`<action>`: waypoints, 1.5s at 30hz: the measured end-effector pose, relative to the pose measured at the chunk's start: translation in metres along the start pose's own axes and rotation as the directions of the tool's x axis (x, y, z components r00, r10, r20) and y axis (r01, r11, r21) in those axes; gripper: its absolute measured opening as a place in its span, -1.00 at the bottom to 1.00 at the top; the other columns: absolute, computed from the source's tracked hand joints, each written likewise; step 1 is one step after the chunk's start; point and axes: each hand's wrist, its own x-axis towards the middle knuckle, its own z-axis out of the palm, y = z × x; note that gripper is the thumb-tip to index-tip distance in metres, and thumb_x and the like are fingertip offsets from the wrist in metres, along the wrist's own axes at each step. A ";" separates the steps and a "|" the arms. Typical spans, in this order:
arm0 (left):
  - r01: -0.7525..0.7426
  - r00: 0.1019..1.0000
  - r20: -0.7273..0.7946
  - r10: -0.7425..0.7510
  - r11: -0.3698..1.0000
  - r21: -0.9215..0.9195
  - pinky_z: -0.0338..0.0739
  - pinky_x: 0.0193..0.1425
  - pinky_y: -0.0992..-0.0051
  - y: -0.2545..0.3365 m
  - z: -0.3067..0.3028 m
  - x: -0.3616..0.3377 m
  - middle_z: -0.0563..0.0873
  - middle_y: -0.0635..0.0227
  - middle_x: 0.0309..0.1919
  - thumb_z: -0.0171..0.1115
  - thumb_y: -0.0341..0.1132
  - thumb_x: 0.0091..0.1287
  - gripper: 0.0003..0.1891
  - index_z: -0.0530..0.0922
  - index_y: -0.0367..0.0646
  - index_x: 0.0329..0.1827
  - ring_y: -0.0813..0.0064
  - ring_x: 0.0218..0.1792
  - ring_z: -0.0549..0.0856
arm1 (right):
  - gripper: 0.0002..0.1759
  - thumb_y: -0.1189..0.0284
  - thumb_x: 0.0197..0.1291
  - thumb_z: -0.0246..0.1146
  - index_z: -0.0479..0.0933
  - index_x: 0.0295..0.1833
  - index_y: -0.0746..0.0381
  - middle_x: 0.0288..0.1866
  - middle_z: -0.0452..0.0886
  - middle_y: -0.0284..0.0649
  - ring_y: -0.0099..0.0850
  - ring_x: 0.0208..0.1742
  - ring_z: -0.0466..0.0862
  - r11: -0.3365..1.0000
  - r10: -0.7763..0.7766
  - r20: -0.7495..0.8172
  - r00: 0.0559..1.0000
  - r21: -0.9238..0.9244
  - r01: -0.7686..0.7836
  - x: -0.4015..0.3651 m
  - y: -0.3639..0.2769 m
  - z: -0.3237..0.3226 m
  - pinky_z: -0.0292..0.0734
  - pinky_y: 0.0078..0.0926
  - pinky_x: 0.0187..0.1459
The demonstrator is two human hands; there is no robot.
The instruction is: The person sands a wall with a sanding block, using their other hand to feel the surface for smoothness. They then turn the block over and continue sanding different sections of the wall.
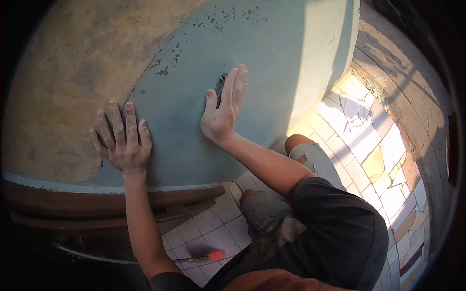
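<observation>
My left hand [127, 145] lies flat with fingers spread on the wall [179, 121], over the line where blue-green paint meets bare tan plaster. My right hand [224, 116] is farther right on the painted part, its fingers straight and close together, the thumb apart. Between its palm and the wall is a dark flat piece [221, 88] that looks like sandpaper; most of it is hidden by the hand. Pale dust coats both hands. Small dark chips [165, 72] mark the paint above them.
A brown ledge [111, 203] runs along the wall's foot. On the tiled floor [213, 228] lies a thin grey rod or cord [102, 258] and a blurred red-ended object [217, 254]. Sunlit broken-tile paving [383, 145] and a curved edge [412, 92] are at right.
</observation>
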 end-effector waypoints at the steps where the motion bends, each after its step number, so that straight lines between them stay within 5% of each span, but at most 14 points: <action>1: -0.005 1.000 0.007 0.005 1.000 -0.010 0.05 0.77 0.12 -0.001 -0.001 -0.003 0.51 0.50 0.58 0.03 0.05 0.64 -0.56 0.62 0.26 0.47 0.31 0.64 0.36 | -0.22 0.45 0.56 0.08 -0.05 0.71 0.51 0.78 -0.07 0.28 0.20 0.80 -0.13 1.000 0.005 0.002 1.000 0.001 -0.005 -0.014 0.002 -0.003 -0.32 0.22 0.68; 7: 0.020 1.000 -0.005 -0.020 0.998 -0.059 0.02 0.78 0.13 -0.003 0.002 -0.011 0.51 0.49 0.58 0.03 0.05 0.64 -0.55 0.63 0.23 0.46 0.30 0.64 0.36 | -0.29 0.32 0.61 0.00 0.05 0.69 0.48 0.75 0.05 0.25 0.07 0.78 0.04 0.999 -0.017 -0.160 0.987 -0.034 0.011 0.170 0.089 -0.066 -0.13 0.01 0.71; 8: 0.004 1.000 0.007 -0.003 0.999 -0.036 0.01 0.78 0.13 0.000 0.000 -0.005 0.51 0.49 0.58 0.03 0.05 0.64 -0.55 0.63 0.23 0.46 0.30 0.64 0.36 | -0.28 0.33 0.62 -0.01 0.02 0.67 0.54 0.74 0.06 0.28 0.02 0.79 0.02 0.874 0.431 0.064 0.900 0.219 -0.434 0.217 0.088 -0.101 -0.05 -0.11 0.71; 9: -0.014 1.000 0.016 0.014 1.000 -0.015 0.01 0.78 0.12 0.003 0.000 -0.001 0.51 0.49 0.58 0.04 0.05 0.64 -0.55 0.63 0.23 0.47 0.30 0.65 0.35 | -0.58 0.34 0.66 -0.09 0.37 0.36 0.42 -0.05 0.65 -0.10 -0.28 -0.21 0.66 0.719 0.676 -0.101 0.730 0.311 -0.622 0.243 0.069 -0.107 0.62 -0.23 0.01; 10: -0.012 1.000 0.018 0.013 0.999 -0.029 0.01 0.78 0.12 0.005 0.002 -0.002 0.51 0.49 0.58 0.04 0.05 0.64 -0.55 0.63 0.23 0.47 0.30 0.65 0.35 | -0.58 0.34 0.66 -0.09 0.37 0.36 0.42 -0.05 0.65 -0.10 -0.28 -0.21 0.66 0.721 0.676 -0.110 0.728 0.300 -0.624 0.239 0.070 -0.108 0.62 -0.23 0.01; 12: -0.006 1.000 0.004 0.006 1.000 -0.008 0.01 0.78 0.11 0.005 0.003 -0.002 0.50 0.49 0.59 0.04 0.05 0.64 -0.54 0.61 0.24 0.49 0.29 0.65 0.34 | -0.48 0.33 0.66 -0.10 0.27 0.51 0.47 0.28 0.60 0.10 -0.11 0.18 0.68 0.627 0.738 -0.072 0.671 0.439 -0.643 0.222 0.080 -0.093 0.54 -0.23 0.29; 13: -0.008 1.000 0.003 0.008 1.000 0.000 0.01 0.78 0.11 0.006 0.002 0.000 0.50 0.49 0.59 0.04 0.05 0.64 -0.54 0.61 0.24 0.49 0.29 0.65 0.34 | -0.36 0.36 0.64 -0.09 0.06 0.65 0.52 0.62 0.28 0.28 0.09 0.61 0.35 0.972 0.166 -0.359 0.919 -0.100 -0.214 0.171 0.099 -0.058 0.23 -0.15 0.59; 14: -0.008 1.000 0.020 0.008 1.000 -0.002 0.00 0.78 0.09 0.007 0.002 0.003 0.49 0.49 0.60 0.04 0.05 0.64 -0.54 0.60 0.25 0.49 0.29 0.66 0.33 | -0.26 0.42 0.60 -0.05 -0.12 0.70 0.55 0.77 -0.11 0.32 0.14 0.80 -0.12 0.983 0.185 -0.209 0.960 0.030 -0.183 0.113 0.055 -0.042 -0.16 -0.11 0.73; 20: -0.042 0.997 0.068 0.043 0.999 -0.017 -0.03 0.80 0.03 0.004 0.003 0.001 0.44 0.54 0.63 0.03 0.10 0.62 -0.53 0.56 0.35 0.52 0.31 0.68 0.29 | -0.23 0.50 0.52 0.06 -0.05 0.72 0.47 0.79 -0.08 0.24 0.21 0.80 -0.15 0.999 -0.039 0.029 0.999 -0.029 0.040 0.020 0.055 -0.027 -0.28 0.23 0.69; 25: -0.066 0.996 0.054 0.067 0.998 -0.024 -0.04 0.80 0.07 0.015 0.004 0.007 0.43 0.51 0.63 -0.02 0.09 0.65 -0.53 0.55 0.30 0.53 0.30 0.68 0.28 | -0.29 0.29 0.66 -0.10 -0.07 0.72 0.44 0.77 0.00 0.15 -0.08 0.77 0.07 0.631 0.707 0.005 0.707 0.447 -0.634 0.262 0.114 -0.127 0.05 -0.34 0.68; 32: -0.064 0.991 0.118 0.064 0.998 -0.005 -0.06 0.81 -0.01 0.008 0.004 -0.003 0.41 0.57 0.64 -0.01 0.14 0.62 -0.52 0.52 0.46 0.54 0.30 0.68 0.27 | -0.25 0.42 0.57 0.01 -0.05 0.70 0.53 0.77 -0.07 0.30 0.22 0.79 -0.12 0.993 0.120 -0.135 0.983 0.035 -0.117 -0.012 0.025 -0.009 -0.27 0.22 0.69; 36: -0.068 0.992 0.100 0.071 0.997 -0.038 -0.06 0.81 -0.01 0.003 0.008 -0.007 0.41 0.56 0.64 -0.05 0.13 0.63 -0.52 0.52 0.44 0.54 0.29 0.68 0.28 | -0.27 0.43 0.56 0.02 0.01 0.70 0.48 0.77 -0.02 0.24 0.20 0.79 -0.08 0.996 -0.085 -0.001 0.996 -0.012 0.085 0.069 0.069 -0.047 -0.21 0.17 0.70; 42: -0.067 0.995 0.076 0.067 0.998 -0.005 -0.06 0.80 0.11 0.015 0.005 0.005 0.45 0.54 0.62 -0.05 0.06 0.66 -0.54 0.56 0.34 0.52 0.34 0.68 0.28 | -0.27 0.36 0.62 -0.04 -0.08 0.71 0.49 0.79 -0.09 0.18 -0.02 0.80 -0.01 0.811 0.545 -0.175 0.820 0.359 -0.462 0.217 0.140 -0.092 0.02 -0.31 0.69; 45: -0.040 0.992 0.119 0.038 0.999 0.015 -0.09 0.81 0.01 0.021 0.010 0.008 0.42 0.59 0.64 0.00 0.10 0.61 -0.53 0.55 0.43 0.52 0.35 0.68 0.28 | -0.21 0.42 0.54 0.02 -0.09 0.72 0.50 0.79 -0.13 0.26 0.16 0.80 -0.13 0.977 0.213 -0.167 0.963 0.019 -0.213 0.051 0.032 -0.017 -0.26 0.15 0.71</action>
